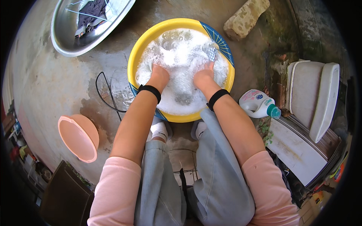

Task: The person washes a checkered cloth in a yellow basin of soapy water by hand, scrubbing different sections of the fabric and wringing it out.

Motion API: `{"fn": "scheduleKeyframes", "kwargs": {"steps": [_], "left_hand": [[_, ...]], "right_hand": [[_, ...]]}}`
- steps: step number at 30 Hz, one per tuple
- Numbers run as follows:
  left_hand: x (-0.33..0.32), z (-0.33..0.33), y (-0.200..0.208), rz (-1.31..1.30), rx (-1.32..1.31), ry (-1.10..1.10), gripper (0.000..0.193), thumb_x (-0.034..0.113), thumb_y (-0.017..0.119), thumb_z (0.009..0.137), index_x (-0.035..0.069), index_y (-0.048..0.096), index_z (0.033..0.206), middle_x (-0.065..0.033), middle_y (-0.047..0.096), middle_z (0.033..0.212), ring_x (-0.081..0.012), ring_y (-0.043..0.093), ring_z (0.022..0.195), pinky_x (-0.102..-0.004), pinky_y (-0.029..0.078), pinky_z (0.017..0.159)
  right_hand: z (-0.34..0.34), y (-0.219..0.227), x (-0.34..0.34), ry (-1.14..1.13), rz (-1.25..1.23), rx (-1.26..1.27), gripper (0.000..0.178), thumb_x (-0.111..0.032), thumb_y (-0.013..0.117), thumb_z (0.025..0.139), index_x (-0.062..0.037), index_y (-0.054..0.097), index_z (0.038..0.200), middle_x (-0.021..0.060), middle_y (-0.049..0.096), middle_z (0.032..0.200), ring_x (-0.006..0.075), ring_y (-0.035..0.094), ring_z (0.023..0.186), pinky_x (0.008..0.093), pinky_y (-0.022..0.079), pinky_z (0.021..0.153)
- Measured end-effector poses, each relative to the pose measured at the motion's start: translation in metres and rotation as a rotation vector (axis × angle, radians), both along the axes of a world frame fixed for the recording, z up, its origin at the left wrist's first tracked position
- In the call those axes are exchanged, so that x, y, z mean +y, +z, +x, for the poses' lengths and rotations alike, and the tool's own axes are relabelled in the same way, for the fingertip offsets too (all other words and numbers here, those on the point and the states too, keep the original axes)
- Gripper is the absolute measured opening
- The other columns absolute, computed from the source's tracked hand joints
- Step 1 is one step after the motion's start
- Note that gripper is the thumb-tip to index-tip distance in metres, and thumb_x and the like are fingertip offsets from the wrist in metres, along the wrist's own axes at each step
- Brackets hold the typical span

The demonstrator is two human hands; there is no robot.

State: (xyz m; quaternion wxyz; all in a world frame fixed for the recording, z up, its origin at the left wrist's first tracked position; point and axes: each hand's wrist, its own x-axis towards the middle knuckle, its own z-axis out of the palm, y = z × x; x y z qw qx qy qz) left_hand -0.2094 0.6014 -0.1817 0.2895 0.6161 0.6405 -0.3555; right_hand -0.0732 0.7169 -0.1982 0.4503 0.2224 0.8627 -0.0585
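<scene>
Left hand (158,75) and right hand (203,74) | sunk in foam of round yellow plastic basin (140,49) on wet concrete floor (56,86) | grip hidden, cannot tell | checkered cloth (212,52) at far right | better to rub gently, low in suds, avoiding splashes | white detergent bottle (258,103) near right.

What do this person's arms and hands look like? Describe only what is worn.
Both forearms are bare, with pink sleeves pushed up above the elbows. Each wrist carries a black band. The left hand and right hand wear no gloves; foam hides the fingers.
</scene>
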Motion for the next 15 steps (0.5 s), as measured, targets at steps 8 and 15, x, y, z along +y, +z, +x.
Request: {"fn": "scheduleKeyframes", "kwargs": {"steps": [8,15], "left_hand": [[0.009,-0.021,0.028,0.075,-0.189,0.219,0.047,0.019,0.054,0.094,0.013,0.052,0.141,-0.01,0.056,0.139,-0.0318,0.051,0.129,-0.0507,0.032,0.11],[-0.011,-0.008,0.093,0.564,-0.185,0.559,0.089,0.055,0.074,0.076,0.028,0.035,0.151,-0.0226,0.03,0.154,-0.0409,0.029,0.143,-0.0572,0.028,0.114]], "right_hand": [[-0.014,0.071,0.011,-0.076,-0.259,-0.088,0.07,-0.029,0.066,0.079,-0.012,0.046,0.144,0.0164,0.039,0.151,0.0351,0.034,0.141,0.0478,0.016,0.118],[0.053,0.111,0.013,-0.238,-0.095,0.771,0.095,-0.039,0.083,0.067,-0.0146,0.039,0.148,0.03,0.023,0.154,0.0454,0.022,0.144,0.0581,0.02,0.113]]}}
